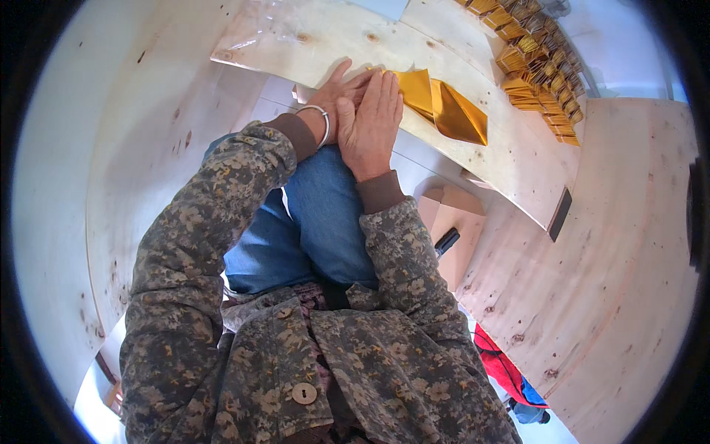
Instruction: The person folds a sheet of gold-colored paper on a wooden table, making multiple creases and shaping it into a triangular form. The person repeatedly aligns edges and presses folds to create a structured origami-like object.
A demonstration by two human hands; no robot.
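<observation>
A shiny gold foil paper (460, 111), partly folded to a pointed shape, lies at the front edge of a pale wooden board (510, 166). My right hand (370, 126) rests flat over the paper's left end, fingers stretched out side by side. Just left of it is my left hand (333, 98), its thumb held apart and its fingertips partly hidden beneath the right hand. Both hands press down at that end, and neither grips the paper. How the paper is folded under the fingers is hidden.
Rows of folded gold paper pieces (529, 70) stand at the board's far right. Clear plastic (270, 29) lies at its far left. Below the board, right of my knees, sits an open cardboard box (455, 214) with a black object (447, 242) at it. Wood panels (592, 244) flank me.
</observation>
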